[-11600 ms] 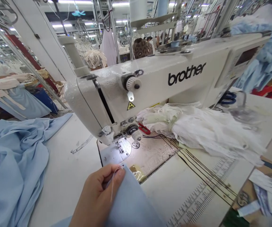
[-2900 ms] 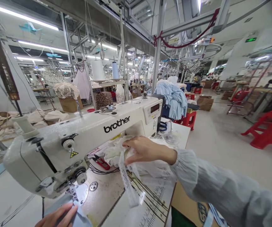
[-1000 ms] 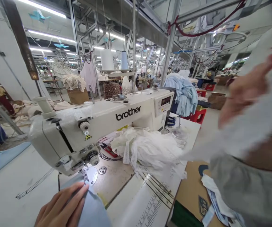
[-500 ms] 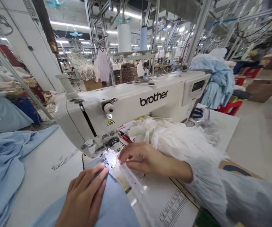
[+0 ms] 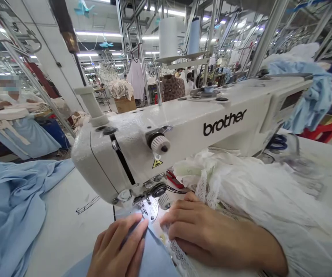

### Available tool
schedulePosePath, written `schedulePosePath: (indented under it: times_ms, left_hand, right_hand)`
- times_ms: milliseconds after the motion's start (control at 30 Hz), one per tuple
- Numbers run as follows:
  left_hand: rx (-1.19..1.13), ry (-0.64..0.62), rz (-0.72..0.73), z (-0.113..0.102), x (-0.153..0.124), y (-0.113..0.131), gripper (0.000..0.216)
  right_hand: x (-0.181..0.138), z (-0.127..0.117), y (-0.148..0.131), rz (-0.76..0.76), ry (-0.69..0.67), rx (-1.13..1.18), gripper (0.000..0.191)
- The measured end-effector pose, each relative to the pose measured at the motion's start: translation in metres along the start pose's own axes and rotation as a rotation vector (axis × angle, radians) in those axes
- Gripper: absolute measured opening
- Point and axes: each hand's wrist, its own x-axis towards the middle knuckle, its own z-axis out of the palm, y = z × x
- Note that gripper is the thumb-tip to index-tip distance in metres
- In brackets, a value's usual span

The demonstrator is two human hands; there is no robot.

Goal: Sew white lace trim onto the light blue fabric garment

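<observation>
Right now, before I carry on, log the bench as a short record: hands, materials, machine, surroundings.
Left hand: fingers on light blue cloth, tips close to the needle plate
Right hand: over a white lace strip, right of the cloth; grip hidden
Machine: white sewing machine marked "brother", light shining at the plate
Beyond right hand: white heap with lace edging; red tool, partly hidden
Left side: rumpled light blue fabric on the white tabletop
</observation>
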Motion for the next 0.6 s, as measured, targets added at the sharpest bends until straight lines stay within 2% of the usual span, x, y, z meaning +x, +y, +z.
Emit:
schedulePosePath:
  times_ms: [100,300,500,600]
  left_hand:
    - [-0.002,-0.003,-0.012,-0.001,0.001,0.0,0.034]
    - [-0.029,0.001,-0.012,-0.001,0.001,0.002,0.034]
    - [-0.116,0.027,-0.218,0.002,0.001,0.015,0.032]
    - [-0.114,0.008,-0.146,0.0,0.002,0.012,0.031]
  right_hand:
    - [-0.001,0.001,0.002,0.006,0.013,-0.025,0.017]
    - [-0.003,0.002,0.006,0.091,0.044,0.024,0.002]
    - [-0.004,0.003,0.008,0.125,0.01,0.045,0.015]
    - [-0.003,0.004,0.01,0.125,0.012,0.034,0.012]
